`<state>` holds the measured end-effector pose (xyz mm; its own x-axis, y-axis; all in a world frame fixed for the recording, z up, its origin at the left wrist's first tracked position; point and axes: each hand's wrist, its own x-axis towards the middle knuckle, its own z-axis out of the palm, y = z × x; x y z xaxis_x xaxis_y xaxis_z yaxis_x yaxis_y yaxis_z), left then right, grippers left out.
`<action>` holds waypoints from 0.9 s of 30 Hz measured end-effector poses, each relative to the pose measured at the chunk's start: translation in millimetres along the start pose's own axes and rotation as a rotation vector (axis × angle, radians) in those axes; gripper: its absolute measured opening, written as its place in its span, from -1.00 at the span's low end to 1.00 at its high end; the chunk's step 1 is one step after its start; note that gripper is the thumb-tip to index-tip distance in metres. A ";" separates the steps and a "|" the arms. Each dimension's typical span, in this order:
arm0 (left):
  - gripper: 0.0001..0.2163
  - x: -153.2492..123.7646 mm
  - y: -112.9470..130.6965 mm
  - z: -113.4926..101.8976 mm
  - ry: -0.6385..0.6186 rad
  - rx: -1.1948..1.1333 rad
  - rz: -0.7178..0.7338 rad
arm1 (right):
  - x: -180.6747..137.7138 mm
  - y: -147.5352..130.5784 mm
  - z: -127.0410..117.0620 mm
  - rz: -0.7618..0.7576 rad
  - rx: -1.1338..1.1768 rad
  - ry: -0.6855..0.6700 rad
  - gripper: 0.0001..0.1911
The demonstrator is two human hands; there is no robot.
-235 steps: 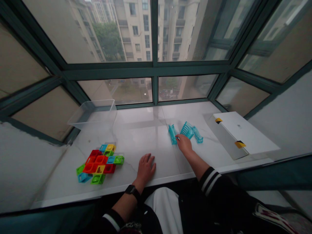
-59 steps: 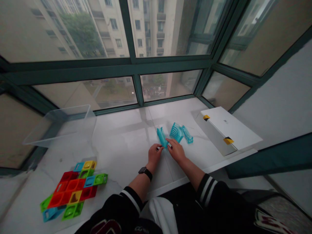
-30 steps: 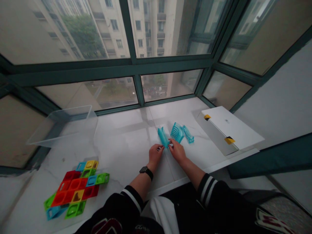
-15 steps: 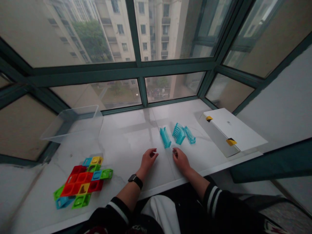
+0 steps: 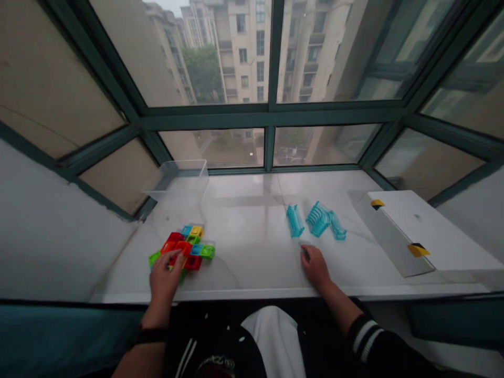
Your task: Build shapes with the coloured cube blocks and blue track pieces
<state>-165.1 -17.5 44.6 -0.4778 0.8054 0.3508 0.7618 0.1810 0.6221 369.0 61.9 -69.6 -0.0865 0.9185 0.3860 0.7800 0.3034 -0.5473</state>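
On the left of the table lies a flat cluster of red, green, blue and yellow plastic building blocks [image 5: 192,262]. My left hand [image 5: 165,275] is over its near left part, fingers curled down onto the blocks; the hand hides some of them. Towards the right, my right hand [image 5: 315,265] rests on the table with its fingers loosely bent, thumb apart and nothing in them. Just beyond it are three clear teal plastic pieces: a straight trough [image 5: 295,220], a curved ribbed trough [image 5: 318,218] and another short trough [image 5: 337,226].
A clear plastic bin [image 5: 175,191] stands at the back left by the window. At the right sits a white box [image 5: 429,226] with yellow and black tabs. The white table [image 5: 244,236] ends at a front edge close to my body, and window frames border its back.
My left hand has moved from the middle of the table leftwards onto the building blocks. My right hand stays near the teal pieces. The view has turned left.
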 end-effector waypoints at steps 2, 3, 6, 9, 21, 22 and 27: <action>-0.57 14.1 -15.6 -11.0 0.067 0.086 -0.007 | -0.6 1.5 0.7 -0.016 -0.012 0.000 -0.63; -0.53 20.7 -22.8 -12.5 0.074 0.117 -0.025 | -0.9 2.0 0.9 -0.021 -0.015 -0.001 -0.63; -0.44 37.0 -41.2 -5.4 -0.009 0.182 -0.075 | -1.7 1.9 0.5 -0.030 -0.017 -0.004 -0.62; -0.42 46.5 -52.5 7.7 -0.144 0.243 -0.064 | -1.6 0.6 -0.8 -0.027 -0.023 -0.007 -0.62; -0.47 62.6 -50.5 6.2 -0.382 0.305 -0.084 | -1.9 1.8 -0.9 -0.060 -0.057 -0.002 -0.64; -0.49 62.1 -48.7 5.8 -0.400 0.308 -0.094 | -2.2 2.5 -0.3 -0.063 -0.059 0.002 -0.64; -0.54 48.4 -30.1 16.3 -0.395 0.341 -0.072 | -2.4 4.5 2.1 -0.073 -0.063 0.007 -0.65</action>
<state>-204.0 25.2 31.4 -0.3835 0.9234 -0.0158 0.8635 0.3646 0.3484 371.4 61.6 -74.5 -0.1403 0.8924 0.4288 0.8092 0.3530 -0.4697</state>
